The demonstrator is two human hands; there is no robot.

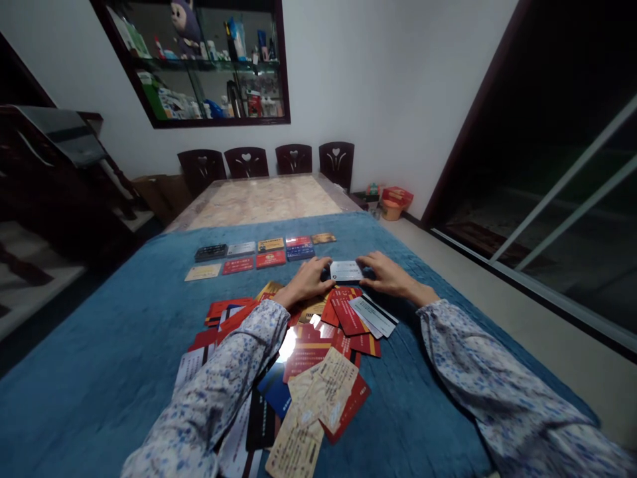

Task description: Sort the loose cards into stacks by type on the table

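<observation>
A small stack of white cards (347, 271) lies beyond the loose pile, between my two hands. My left hand (309, 280) holds its left end, thumb and fingers curved at the edge. At the opposite end, my right hand (389, 273) grips the stack the same way. Mixed loose cards, red, gold, blue, black and white, spread below my hands and under my left sleeve. Among them are a silver card (374, 315) on the right, a red card (348, 313) beside it and beige patterned cards (334, 388) in front.
Sorted card stacks stand in two rows further back, including a black stack (211, 252), a red one (271, 259) and a blue one (300, 251). A blue cloth (99, 372) covers the near part of the marble-patterned table (259, 196). Dark chairs (246, 162) line the far end.
</observation>
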